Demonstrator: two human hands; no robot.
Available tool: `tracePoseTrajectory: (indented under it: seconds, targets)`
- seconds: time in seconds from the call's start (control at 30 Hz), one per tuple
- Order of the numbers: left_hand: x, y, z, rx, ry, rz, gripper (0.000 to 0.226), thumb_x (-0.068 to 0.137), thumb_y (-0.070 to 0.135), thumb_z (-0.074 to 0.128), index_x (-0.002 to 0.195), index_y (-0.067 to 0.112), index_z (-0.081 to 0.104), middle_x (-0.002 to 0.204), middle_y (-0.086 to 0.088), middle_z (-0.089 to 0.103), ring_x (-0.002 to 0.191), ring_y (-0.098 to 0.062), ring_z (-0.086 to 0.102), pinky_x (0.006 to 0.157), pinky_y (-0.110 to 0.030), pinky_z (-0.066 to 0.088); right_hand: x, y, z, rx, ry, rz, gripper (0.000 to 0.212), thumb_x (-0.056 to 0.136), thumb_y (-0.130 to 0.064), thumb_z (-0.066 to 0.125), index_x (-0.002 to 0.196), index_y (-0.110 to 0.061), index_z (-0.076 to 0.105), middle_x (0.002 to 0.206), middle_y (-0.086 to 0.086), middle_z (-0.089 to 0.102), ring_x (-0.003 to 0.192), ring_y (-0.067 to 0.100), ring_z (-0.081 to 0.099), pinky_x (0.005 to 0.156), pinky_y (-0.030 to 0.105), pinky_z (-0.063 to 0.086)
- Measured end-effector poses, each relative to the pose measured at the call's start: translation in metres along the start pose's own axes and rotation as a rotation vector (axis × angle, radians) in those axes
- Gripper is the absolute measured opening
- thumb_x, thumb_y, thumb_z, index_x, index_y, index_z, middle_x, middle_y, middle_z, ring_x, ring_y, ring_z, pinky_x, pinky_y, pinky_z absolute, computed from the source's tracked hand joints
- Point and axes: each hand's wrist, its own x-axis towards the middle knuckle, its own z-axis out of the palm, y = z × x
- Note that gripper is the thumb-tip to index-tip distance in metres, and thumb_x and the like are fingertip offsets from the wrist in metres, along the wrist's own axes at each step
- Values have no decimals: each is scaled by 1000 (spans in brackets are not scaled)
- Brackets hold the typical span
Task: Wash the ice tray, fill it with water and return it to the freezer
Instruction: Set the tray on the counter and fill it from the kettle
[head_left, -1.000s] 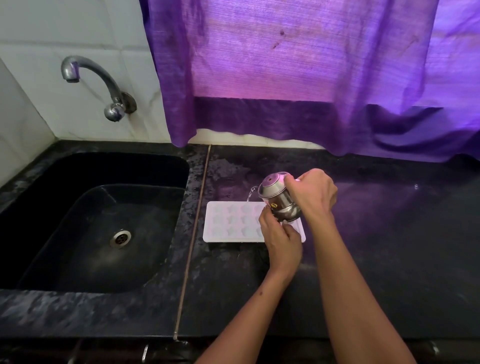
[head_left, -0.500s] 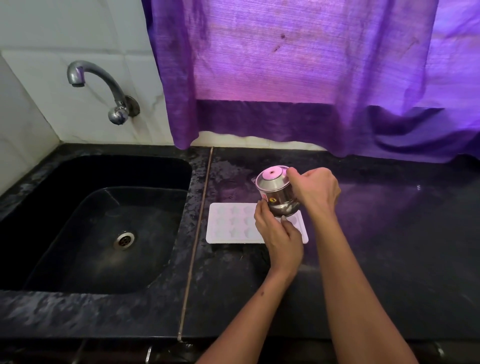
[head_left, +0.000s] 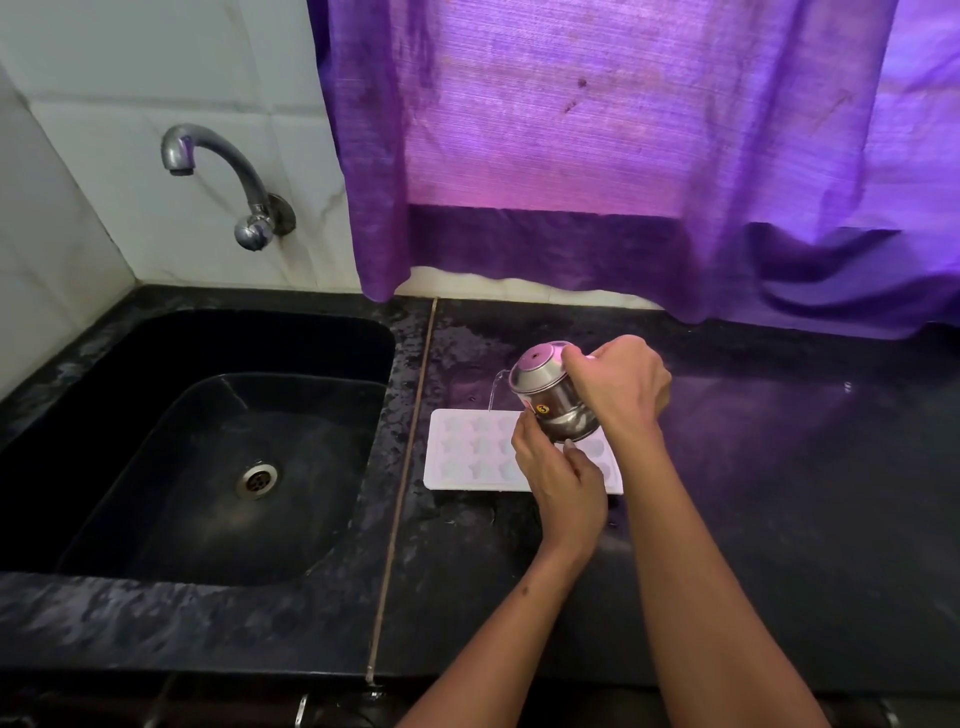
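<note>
While both hands (head_left: 563, 480) grip the tilted pot (head_left: 553, 397) pouring into the tray (head_left: 467, 457) on the surface (head_left: 779, 493), I'd guess that tray gets sloshy, so lift it level by both ends.

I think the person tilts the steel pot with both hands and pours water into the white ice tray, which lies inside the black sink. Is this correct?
Not quite. The head view shows the white ice tray lying on the black counter, to the right of the sink, not inside it. The rest holds: the left hand and right hand tilt the steel pot, and a thin stream of water falls into the tray.
</note>
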Motion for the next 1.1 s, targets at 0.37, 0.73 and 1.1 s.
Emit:
tracePoseTrajectory:
  seconds: [0.37, 0.73, 1.1]
  targets:
    - [-1, 2, -4, -15, -20, -19, 63, 80, 4, 40, 142, 8, 31, 138, -4, 35, 126, -19, 39, 106, -36, 37, -3, -5, 3, -19, 0, 8, 33, 87, -40, 58, 79, -9, 69, 70, 2, 57, 58, 15, 44, 53, 25, 30]
    - [-1, 3, -6, -1, -24, -24, 61, 83, -7, 43, 142, 7, 31, 138, -5, 35, 125, -18, 39, 104, -28, 35, -5, -6, 3, -7, 6, 17, 34, 85, -41, 59, 78, -10, 68, 72, 3, 59, 68, 22, 52, 60, 27, 35]
    - [1, 3, -10, 4, 25, 75, 65, 80, 8, 37, 144, 4, 28, 149, -9, 26, 138, -19, 27, 113, -36, 30, -5, -6, 0, 143, 43, 71, 47, 79, -50, 58, 71, -4, 67, 69, 5, 63, 65, 23, 54, 55, 27, 33]
